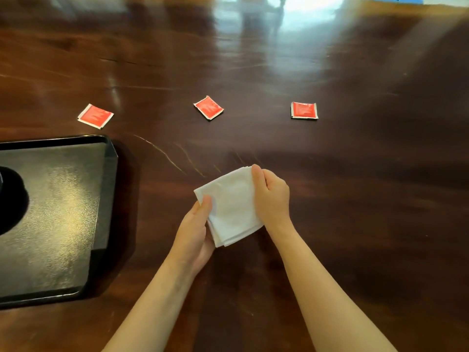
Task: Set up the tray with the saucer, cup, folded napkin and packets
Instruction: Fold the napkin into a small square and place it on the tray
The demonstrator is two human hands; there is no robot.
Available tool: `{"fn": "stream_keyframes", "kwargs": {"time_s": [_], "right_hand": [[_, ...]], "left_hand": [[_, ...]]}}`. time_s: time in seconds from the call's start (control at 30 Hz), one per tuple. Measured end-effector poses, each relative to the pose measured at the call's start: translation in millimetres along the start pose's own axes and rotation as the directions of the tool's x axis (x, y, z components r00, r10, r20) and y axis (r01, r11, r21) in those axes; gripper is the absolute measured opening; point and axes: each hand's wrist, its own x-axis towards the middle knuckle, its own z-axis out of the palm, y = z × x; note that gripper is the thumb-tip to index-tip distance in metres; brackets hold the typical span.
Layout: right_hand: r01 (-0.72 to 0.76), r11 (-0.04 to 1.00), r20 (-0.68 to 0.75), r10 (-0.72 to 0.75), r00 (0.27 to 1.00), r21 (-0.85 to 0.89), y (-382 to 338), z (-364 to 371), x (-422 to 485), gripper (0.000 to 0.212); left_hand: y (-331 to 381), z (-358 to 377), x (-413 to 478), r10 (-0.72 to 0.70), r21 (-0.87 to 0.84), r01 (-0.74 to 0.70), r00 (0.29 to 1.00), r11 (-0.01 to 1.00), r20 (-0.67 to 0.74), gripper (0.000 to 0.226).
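The white napkin is held between both hands just above the table, near the middle of the view. Its near-left edge is pinched by the left hand, thumb on top and fingers hidden beneath; its far-right edge is gripped by the right hand, thumb at the far corner and fingers curled under. Stacked layers can be seen along the near edge, so the cloth is judged to be already folded, and the two-sided hold is most likely meant to keep those layers aligned while it is squared up or carried.

From the napkin, the black tray lies at nine o'clock, well apart. A dark round object, cut off by the frame's left edge, sits on the tray; whether it is the saucer or the cup cannot be told. Three red packets lie apart on the table: one at ten o'clock just beyond the tray, one at twelve o'clock, one at one o'clock. They are spread out for easy single pickup, it seems.
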Motion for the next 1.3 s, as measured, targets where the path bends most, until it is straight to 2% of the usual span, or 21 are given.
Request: {"fn": "stream_keyframes", "kwargs": {"time_s": [0.13,0.23,0.3,0.4,0.47,0.6,0.73,0.87,0.93,1.03,1.17,1.3], "right_hand": [[-0.013,0.999,0.023,0.012,1.000,0.038,-8,-7,-4,0.047],[-0.135,0.984,0.076,0.127,0.989,0.113,-27,-16,-4,0.049],[-0.190,0.976,0.171,0.170,0.970,0.105,-41,-25,-7,0.044],[-0.125,0.991,0.344,0.102,0.933,0.045,-60,-35,-17,0.027],[-0.058,0.998,0.397,0.038,0.917,0.038,-72,-36,-24,0.035],[0.021,0.993,0.391,-0.066,0.918,0.119,-98,-19,-39,0.030],[0.093,0.982,0.346,-0.146,0.927,0.165,-127,15,-61,0.028],[0.108,0.987,0.333,-0.143,0.932,0.122,-149,57,-79,0.036],[0.093,0.988,0.357,-0.130,0.925,0.120,-156,80,-86,0.035],[0.049,0.996,0.415,-0.078,0.906,0.080,-158,117,-95,0.034],[-0.019,0.998,0.486,0.046,0.873,-0.061,-149,165,-100,0.042],[-0.067,0.985,0.502,0.138,0.854,-0.157,-138,212,-100,0.052]], "left_hand": [[3,0,-11,-0.073,0.077,0.064,0.990,0.995,0.118,0.044],[8,1,-21,-0.025,0.052,0.018,0.990,0.999,0.142,0.055],[17,3,-28,0.030,0.027,-0.034,0.990,0.999,0.139,0.056],[36,6,-39,0.112,0.077,-0.122,0.985,0.989,0.133,0.056],[51,6,-48,0.160,0.128,-0.175,0.979,0.976,0.124,0.054],[80,3,-72,0.288,0.216,-0.303,0.953,0.928,0.098,0.050],[109,-14,-94,0.398,0.266,-0.386,0.917,0.883,0.010,0.044],[134,-38,-113,0.452,0.148,-0.441,0.890,0.885,-0.055,0.031],[140,-56,-116,0.424,0.031,-0.426,0.888,0.904,-0.177,0.030],[146,-91,-113,0.283,-0.172,-0.360,0.891,0.917,-0.356,0.034],[163,-137,-105,0.082,-0.346,-0.244,0.903,0.906,-0.422,0.029],[186,-176,-87,-0.048,-0.392,-0.161,0.880,0.906,-0.472,0.025]]}}
